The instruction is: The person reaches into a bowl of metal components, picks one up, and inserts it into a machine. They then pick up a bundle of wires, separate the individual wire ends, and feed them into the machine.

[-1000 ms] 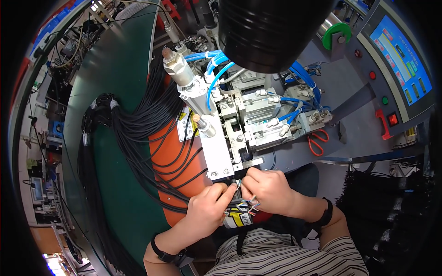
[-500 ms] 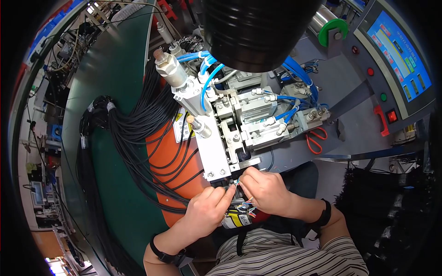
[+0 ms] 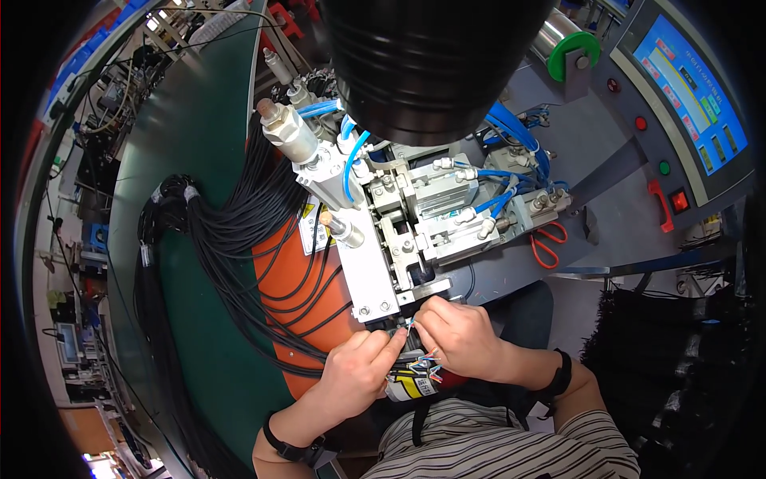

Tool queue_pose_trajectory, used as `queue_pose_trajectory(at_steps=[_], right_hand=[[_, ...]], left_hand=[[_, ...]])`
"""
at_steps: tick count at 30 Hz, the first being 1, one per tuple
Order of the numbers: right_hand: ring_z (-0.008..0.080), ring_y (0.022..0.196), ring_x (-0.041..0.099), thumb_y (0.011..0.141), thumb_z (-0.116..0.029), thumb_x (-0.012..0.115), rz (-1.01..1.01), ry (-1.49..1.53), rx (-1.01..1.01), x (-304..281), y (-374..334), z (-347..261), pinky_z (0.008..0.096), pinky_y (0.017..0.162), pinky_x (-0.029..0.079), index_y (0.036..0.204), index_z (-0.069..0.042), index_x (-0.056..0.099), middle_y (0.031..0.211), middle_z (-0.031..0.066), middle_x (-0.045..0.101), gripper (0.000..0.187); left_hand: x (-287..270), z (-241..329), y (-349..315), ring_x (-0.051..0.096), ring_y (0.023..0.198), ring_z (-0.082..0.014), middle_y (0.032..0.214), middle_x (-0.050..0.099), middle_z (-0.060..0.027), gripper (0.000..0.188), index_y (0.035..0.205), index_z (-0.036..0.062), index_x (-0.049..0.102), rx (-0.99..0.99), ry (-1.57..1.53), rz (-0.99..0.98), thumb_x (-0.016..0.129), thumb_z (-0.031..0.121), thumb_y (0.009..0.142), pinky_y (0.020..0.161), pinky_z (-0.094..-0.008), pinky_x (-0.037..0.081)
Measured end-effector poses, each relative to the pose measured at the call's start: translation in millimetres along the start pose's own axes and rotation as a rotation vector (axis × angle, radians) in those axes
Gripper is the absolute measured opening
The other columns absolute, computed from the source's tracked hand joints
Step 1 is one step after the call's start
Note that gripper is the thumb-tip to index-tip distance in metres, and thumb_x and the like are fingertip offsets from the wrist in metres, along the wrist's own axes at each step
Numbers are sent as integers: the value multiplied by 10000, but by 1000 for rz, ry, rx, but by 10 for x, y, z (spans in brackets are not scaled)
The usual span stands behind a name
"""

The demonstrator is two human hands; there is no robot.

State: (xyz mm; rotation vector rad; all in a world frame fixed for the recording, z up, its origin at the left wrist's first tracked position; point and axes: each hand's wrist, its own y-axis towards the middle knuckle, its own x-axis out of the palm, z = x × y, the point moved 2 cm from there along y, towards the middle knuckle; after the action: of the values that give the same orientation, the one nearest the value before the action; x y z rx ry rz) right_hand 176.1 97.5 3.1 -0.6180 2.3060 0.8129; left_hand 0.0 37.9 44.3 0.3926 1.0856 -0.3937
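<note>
At the near end of a metal machine [image 3: 369,279] with cylinders and blue air hoses, my two hands meet fingertip to fingertip. My left hand [image 3: 353,369] is closed in a pinch at the end of a black cable. Across from it, my right hand [image 3: 460,338] pinches the thin coloured wires [image 3: 412,323] coming out of that cable. Fingers cover most of the cable end. Just below, between my wrists, more stripped cable ends [image 3: 429,366] show red, white and blue wires, over a yellow and white label [image 3: 411,386].
Many black cables [image 3: 231,231] run across an orange board [image 3: 291,297] and green tabletop [image 3: 199,319] on the left. A large black cylinder [image 3: 431,72] hangs overhead. On the right stand a control screen [image 3: 690,96] and red loop handles [image 3: 548,244]. Dark bundles [image 3: 662,367] hang lower right.
The view has shifted slightly, so the overhead cylinder and the machine's upper part appear further left. Both hands stay pinched at the same spot, with only slight finger movement.
</note>
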Motion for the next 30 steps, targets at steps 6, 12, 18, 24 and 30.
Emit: queue_pose_trajectory(at_steps=[6,12,18,24,30], right_hand=[[239,594,589,823,-83,658,-90,-156,-58,0,26,-20,329,549,500,894,-41,617,801,69,566,92],[221,555,600,794,-108,658,-191,-165,-38,-71,127,-1,331,480,487,876,-35,602,814,67,571,124],[254,554,620,790,-68,684,-45,-42,-33,6,76,9,359,481,491,860,-33,630,804,95,632,94],[271,546,628,781,-37,675,-118,216,165,-1,56,116,339,501,493,791,-27,646,673,98,634,32],[163,550,631,815,-20,661,-115,392,348,42,63,185,298,499,486,798,12,635,685,105,647,45]], left_hand=[[-37,75,51,516,723,-187,813,473,-49,526,1209,-39,601,73,175,-42,621,82,697,578,-285,478],[-57,67,151,521,736,-169,829,483,-47,456,1185,-48,605,101,303,-90,589,111,758,551,-263,485],[2,39,82,537,757,-186,893,521,-46,545,1222,-46,581,87,250,-73,619,167,722,622,-277,481],[99,40,53,562,803,-212,966,542,-79,460,1169,-26,592,-22,175,-27,615,109,730,673,-294,494],[114,-154,-181,584,894,-263,1017,560,-93,471,1142,2,598,-69,40,195,650,65,678,743,-333,501]])
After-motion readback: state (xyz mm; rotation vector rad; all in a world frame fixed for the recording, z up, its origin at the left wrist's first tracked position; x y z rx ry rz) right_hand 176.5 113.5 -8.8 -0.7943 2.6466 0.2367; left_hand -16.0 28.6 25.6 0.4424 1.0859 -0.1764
